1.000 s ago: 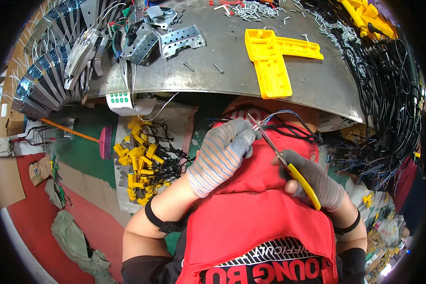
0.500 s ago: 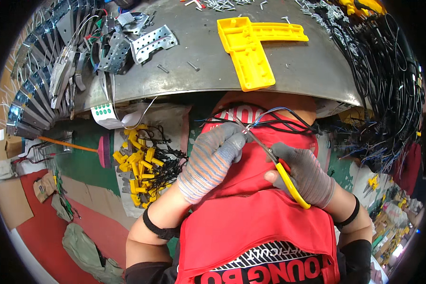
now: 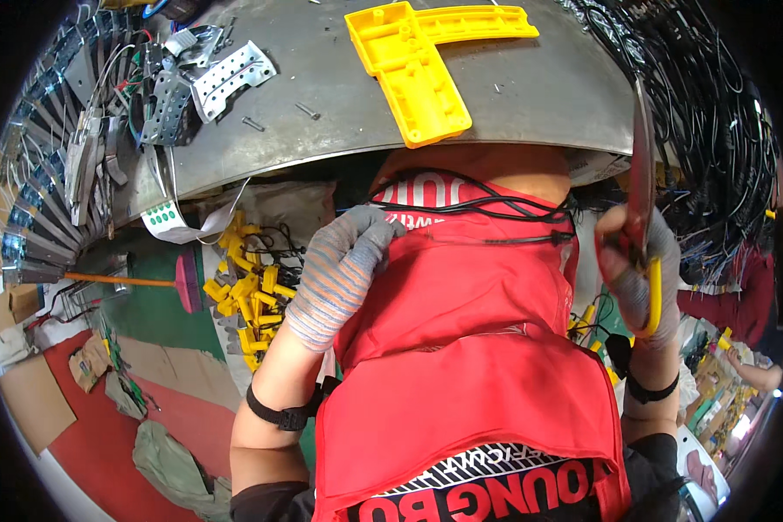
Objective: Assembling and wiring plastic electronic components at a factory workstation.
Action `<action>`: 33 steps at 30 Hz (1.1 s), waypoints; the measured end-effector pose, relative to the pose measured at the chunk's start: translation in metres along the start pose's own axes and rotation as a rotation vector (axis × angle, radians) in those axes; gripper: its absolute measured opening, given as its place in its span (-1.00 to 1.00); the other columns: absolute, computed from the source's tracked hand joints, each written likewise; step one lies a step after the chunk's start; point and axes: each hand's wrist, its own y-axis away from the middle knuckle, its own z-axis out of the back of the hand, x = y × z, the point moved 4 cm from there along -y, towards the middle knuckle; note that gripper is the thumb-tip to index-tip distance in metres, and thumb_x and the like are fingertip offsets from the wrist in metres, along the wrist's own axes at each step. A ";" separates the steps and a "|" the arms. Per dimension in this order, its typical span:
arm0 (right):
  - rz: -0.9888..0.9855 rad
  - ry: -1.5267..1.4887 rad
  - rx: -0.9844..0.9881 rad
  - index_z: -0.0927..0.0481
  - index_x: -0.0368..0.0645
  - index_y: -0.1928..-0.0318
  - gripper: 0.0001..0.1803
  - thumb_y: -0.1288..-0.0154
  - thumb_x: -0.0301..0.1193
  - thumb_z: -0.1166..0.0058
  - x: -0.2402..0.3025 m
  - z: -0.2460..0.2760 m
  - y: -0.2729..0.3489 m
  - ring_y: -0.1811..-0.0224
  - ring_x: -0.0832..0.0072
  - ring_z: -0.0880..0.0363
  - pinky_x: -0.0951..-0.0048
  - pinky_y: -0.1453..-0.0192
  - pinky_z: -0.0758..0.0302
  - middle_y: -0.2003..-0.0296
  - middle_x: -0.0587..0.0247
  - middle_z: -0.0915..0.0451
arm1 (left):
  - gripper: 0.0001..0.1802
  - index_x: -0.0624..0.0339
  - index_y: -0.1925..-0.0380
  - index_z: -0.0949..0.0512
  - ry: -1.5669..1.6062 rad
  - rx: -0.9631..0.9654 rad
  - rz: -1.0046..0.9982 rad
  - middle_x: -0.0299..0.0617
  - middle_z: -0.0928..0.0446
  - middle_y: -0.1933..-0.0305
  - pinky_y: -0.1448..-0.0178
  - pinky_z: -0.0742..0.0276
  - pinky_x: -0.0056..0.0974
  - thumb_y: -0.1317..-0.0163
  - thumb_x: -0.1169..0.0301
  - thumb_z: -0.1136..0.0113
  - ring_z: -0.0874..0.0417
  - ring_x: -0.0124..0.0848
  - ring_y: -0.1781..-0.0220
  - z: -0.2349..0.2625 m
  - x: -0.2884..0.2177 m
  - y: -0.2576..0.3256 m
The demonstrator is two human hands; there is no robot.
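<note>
My left hand (image 3: pixel 344 274), in a striped grey glove, is closed in a pinch over my lap. A thin dark cable (image 3: pixel 487 239), blurred, runs from its fingertips toward the right. More black cables (image 3: pixel 487 202) lie across the red apron (image 3: pixel 461 304) just beyond. Off to the right, my gloved right hand (image 3: pixel 639 278) is wrapped round scissors with yellow handles (image 3: pixel 655 296). Their blades (image 3: pixel 642 165) point up and away, apart from the cables. On the metal bench ahead lies a yellow T-shaped plastic housing (image 3: pixel 422 96), its hollow side up.
Perforated metal brackets (image 3: pixel 230 83) and two screws (image 3: pixel 307 110) lie on the bench (image 3: pixel 531 109). Thick black cable bundles (image 3: pixel 713 113) hang at the right. Yellow plugs with cords (image 3: pixel 248 296) are heaped low on the left. Another person's arm (image 3: pixel 757 374) shows at far right.
The scissors have left the wire ends and swung right, blades now upward. My left hand has moved slightly left. The blue and white wire ends no longer show at its fingertips. The view has shifted.
</note>
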 end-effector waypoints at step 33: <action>0.425 0.658 -0.707 -0.56 -0.22 0.02 -0.54 0.03 -0.46 -0.19 0.030 0.104 -0.115 0.09 0.08 -0.57 0.29 -0.07 -0.48 0.16 -0.05 -0.57 | -0.75 0.26 0.15 -0.57 -0.395 -0.724 -0.134 -0.40 -0.53 0.32 0.16 -0.35 -0.43 -0.31 0.31 -0.15 -0.44 -0.58 0.23 0.178 0.051 0.050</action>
